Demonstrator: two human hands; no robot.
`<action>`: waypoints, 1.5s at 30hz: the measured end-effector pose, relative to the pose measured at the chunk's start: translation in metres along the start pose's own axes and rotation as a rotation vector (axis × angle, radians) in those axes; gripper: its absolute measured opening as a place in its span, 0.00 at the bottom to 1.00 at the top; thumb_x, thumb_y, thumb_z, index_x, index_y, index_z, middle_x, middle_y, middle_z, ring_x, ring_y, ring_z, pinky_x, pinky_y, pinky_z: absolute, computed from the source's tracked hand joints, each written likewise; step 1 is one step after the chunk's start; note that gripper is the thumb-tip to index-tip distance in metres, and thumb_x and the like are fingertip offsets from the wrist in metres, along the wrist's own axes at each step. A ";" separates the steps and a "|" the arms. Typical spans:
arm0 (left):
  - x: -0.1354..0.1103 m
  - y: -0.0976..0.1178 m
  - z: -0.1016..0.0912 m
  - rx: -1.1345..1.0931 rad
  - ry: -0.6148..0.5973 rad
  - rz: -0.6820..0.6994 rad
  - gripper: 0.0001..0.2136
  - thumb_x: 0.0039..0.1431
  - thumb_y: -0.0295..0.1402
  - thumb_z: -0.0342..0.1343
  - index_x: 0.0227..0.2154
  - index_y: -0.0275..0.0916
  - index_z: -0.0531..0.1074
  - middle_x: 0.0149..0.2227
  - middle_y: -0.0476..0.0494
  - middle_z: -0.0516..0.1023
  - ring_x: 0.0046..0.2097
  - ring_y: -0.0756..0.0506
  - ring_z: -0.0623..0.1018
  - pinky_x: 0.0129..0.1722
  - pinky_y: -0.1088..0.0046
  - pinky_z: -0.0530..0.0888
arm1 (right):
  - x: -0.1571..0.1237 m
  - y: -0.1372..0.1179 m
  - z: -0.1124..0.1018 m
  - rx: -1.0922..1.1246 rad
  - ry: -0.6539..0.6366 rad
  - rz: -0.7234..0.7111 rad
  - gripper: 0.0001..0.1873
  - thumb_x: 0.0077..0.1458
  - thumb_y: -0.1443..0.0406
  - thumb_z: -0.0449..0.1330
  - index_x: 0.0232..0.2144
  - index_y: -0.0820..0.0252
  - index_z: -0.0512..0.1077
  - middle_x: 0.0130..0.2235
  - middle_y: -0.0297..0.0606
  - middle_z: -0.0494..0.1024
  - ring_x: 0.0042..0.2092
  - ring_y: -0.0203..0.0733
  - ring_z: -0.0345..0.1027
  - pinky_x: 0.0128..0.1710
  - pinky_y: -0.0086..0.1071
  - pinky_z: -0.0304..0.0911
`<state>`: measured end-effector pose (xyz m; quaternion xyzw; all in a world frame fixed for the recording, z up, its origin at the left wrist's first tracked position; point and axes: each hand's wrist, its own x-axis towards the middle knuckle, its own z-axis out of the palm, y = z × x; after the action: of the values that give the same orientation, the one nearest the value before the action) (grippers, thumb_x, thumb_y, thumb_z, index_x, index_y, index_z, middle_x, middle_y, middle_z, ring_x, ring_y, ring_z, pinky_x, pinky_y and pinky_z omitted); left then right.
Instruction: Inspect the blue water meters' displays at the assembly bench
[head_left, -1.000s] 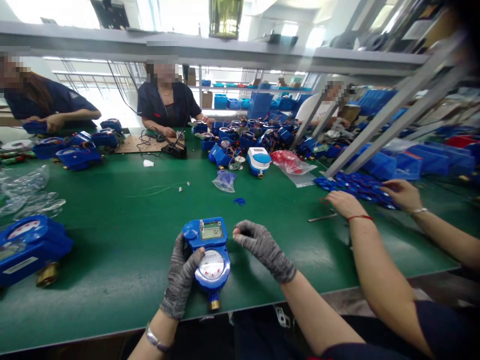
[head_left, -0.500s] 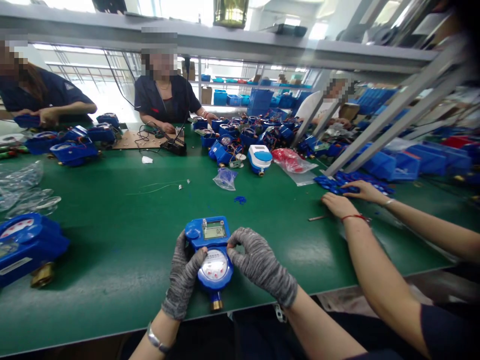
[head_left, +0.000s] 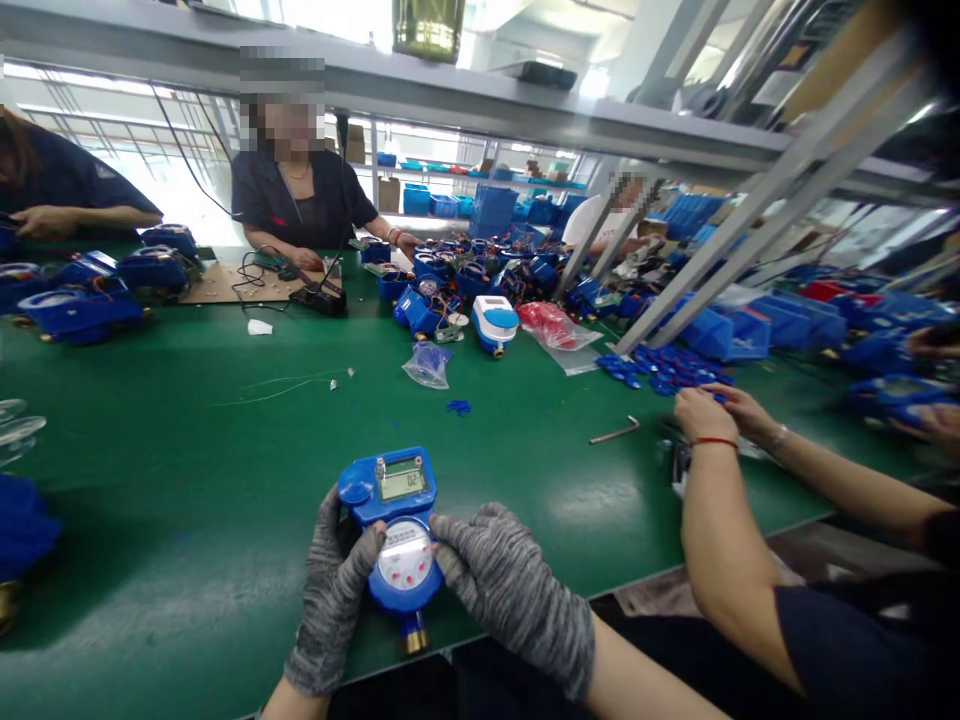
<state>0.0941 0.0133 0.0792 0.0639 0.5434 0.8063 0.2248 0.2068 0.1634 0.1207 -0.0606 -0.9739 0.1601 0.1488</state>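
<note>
In the head view a blue water meter stands near the table's front edge, with a small display on top, a round white dial and a brass pipe end towards me. My left hand, in a grey fingerless glove, is wrapped around its left side, thumb on the dial's rim. On the opposite side, my right hand, gloved alike, presses its closed fingertips against the meter beside the dial. Whether anything small is between those fingertips is hidden.
Several blue meter bodies with wires crowd the far side, near a white-and-blue meter. A hex key lies on the green table. At right, a co-worker's hands hold a small blue part by a pile of blue pieces.
The view has turned to the right, so the scene shifts left. Both my hands stay on the water meter; the right fingers have straightened slightly. The co-worker's hands have drawn together.
</note>
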 end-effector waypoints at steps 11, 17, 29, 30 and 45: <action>0.001 0.001 -0.004 0.092 0.017 0.044 0.29 0.54 0.39 0.65 0.58 0.49 0.62 0.56 0.43 0.71 0.54 0.38 0.73 0.51 0.67 0.73 | 0.076 0.131 0.055 0.313 0.207 0.491 0.11 0.59 0.63 0.54 0.40 0.63 0.72 0.40 0.40 0.78 0.40 0.37 0.70 0.42 0.28 0.63; 0.003 0.001 -0.004 0.087 0.016 0.023 0.30 0.52 0.40 0.66 0.57 0.47 0.62 0.55 0.41 0.72 0.54 0.36 0.73 0.52 0.62 0.71 | 0.115 0.175 0.090 0.133 0.225 0.634 0.12 0.55 0.63 0.56 0.40 0.62 0.74 0.39 0.40 0.78 0.39 0.37 0.69 0.40 0.28 0.61; 0.003 0.000 -0.003 0.013 0.007 0.008 0.33 0.50 0.40 0.68 0.58 0.47 0.61 0.55 0.40 0.72 0.54 0.35 0.73 0.53 0.61 0.71 | 0.118 0.160 0.074 -0.056 0.104 0.586 0.12 0.60 0.65 0.52 0.37 0.63 0.75 0.38 0.42 0.76 0.39 0.38 0.67 0.39 0.28 0.56; 0.002 0.001 -0.001 -0.022 0.013 -0.013 0.35 0.50 0.40 0.68 0.58 0.46 0.60 0.55 0.38 0.72 0.54 0.34 0.73 0.53 0.59 0.72 | 0.115 0.158 0.073 -0.059 0.092 0.566 0.11 0.59 0.66 0.53 0.36 0.64 0.75 0.37 0.42 0.76 0.39 0.37 0.66 0.38 0.27 0.56; -0.007 0.011 0.015 -0.380 0.013 -0.141 0.41 0.51 0.39 0.68 0.63 0.47 0.50 0.58 0.32 0.69 0.56 0.29 0.70 0.53 0.51 0.71 | 0.101 0.151 0.086 -0.124 0.038 0.417 0.10 0.59 0.68 0.52 0.36 0.64 0.73 0.37 0.45 0.76 0.41 0.41 0.68 0.42 0.30 0.57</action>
<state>0.1023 0.0195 0.0965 -0.0229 0.3859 0.8771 0.2851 0.0953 0.2968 0.0204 -0.2729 -0.9453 0.1260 0.1266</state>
